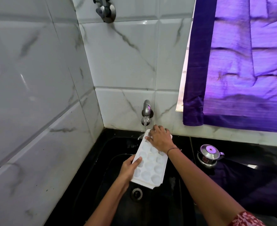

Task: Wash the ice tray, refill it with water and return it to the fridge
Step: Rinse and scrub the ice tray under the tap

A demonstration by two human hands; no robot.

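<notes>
Curling the fingers of our left hand (129,169) under the ice tray's (150,167) near-left edge, thumb on top, we hold it over the black sink (101,162). Our right hand (159,138) grips its far end, fingers bent, where the water (145,128) running from the tap (146,110) lands.

**No legible writing in view**

Nothing here can be read. The only mark that might be a label is a small red sticker (204,159) low on the side of the steel pot (209,154) standing on the desk, and it is too small and blurred to make out any letters or numbers. The white ice tray (150,167) shows only plain moulded cups.
</notes>
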